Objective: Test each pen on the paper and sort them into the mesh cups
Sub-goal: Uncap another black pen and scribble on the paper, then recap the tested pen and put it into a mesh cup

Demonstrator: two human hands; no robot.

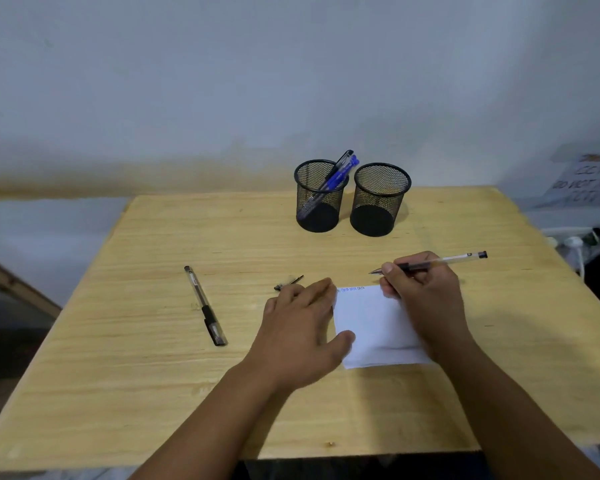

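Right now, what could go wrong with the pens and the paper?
The pen in the right hand has its tip beyond the paper, so it might mark the table. The small cap by the left hand could get knocked away.

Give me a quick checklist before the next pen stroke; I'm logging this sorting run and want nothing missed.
1. Pen gripped for writing: ok, the right hand holds the uncapped pen.
2. Tip on the paper: not ok, it points past the paper's far edge.
3. Paper held steady: ok, the left hand rests at its left edge.
4. Cups ready: ok, the left mesh cup holds pens, the right mesh cup looks empty.
5. Loose cap accounted for: ok, beside the left fingers.
6. Ink works: cannot tell.
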